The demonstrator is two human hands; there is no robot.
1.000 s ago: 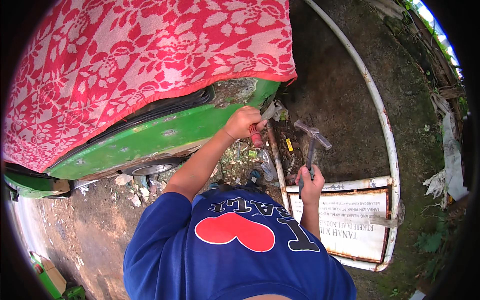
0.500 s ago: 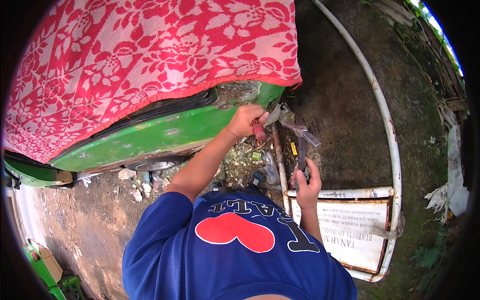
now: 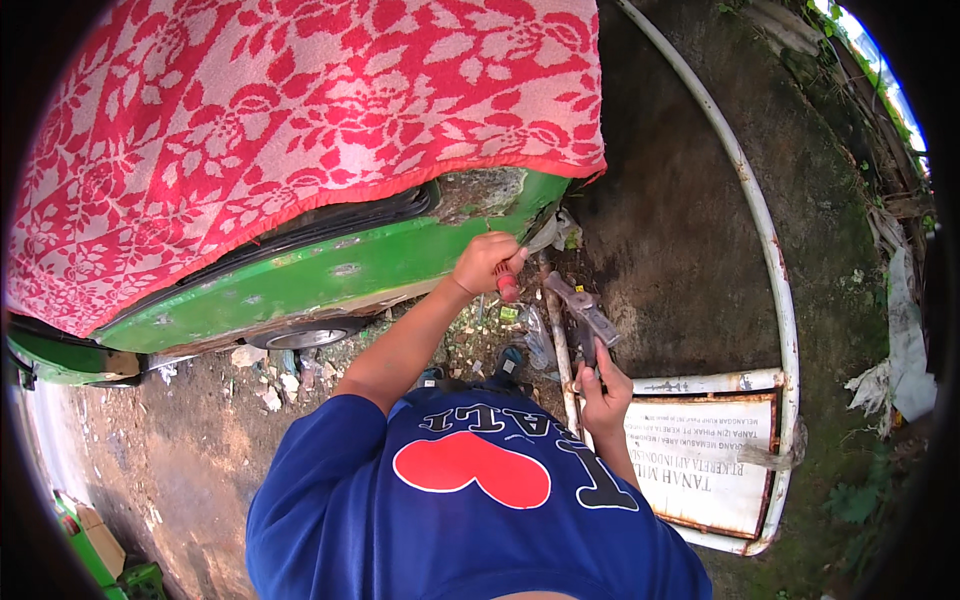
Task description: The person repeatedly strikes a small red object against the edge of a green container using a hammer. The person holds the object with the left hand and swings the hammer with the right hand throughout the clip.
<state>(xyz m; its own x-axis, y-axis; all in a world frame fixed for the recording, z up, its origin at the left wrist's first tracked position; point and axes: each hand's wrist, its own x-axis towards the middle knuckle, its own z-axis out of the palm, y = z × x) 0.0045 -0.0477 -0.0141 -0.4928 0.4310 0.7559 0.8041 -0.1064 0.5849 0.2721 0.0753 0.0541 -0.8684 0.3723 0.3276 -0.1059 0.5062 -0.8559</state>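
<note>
My left hand [image 3: 482, 264] is closed around a red-handled tool [image 3: 507, 286], likely a screwdriver, beside the rear corner of a green car body [image 3: 340, 272]. The handle's end sticks out below my fist; the tip is mostly hidden by the hand. In my right hand [image 3: 606, 392] is a hammer [image 3: 584, 310], gripped by its dark handle. Its metal head is raised, to the right of and apart from the red handle. Near the left hand the car's surface shows a rough, bare patch [image 3: 478, 192].
A red and pink floral blanket [image 3: 330, 110] covers the car's upper part. White rusty pipe framing [image 3: 765, 215] with a signboard [image 3: 700, 460] stands on the right. Broken rubble [image 3: 290, 383] lies near the wheel [image 3: 305, 336]. A green object [image 3: 92, 540] sits at lower left.
My right hand has lowered slightly to the left, and the hammer head has dropped and tilted toward me. The left hand has shifted slightly left and down, still gripping the red-handled tool.
</note>
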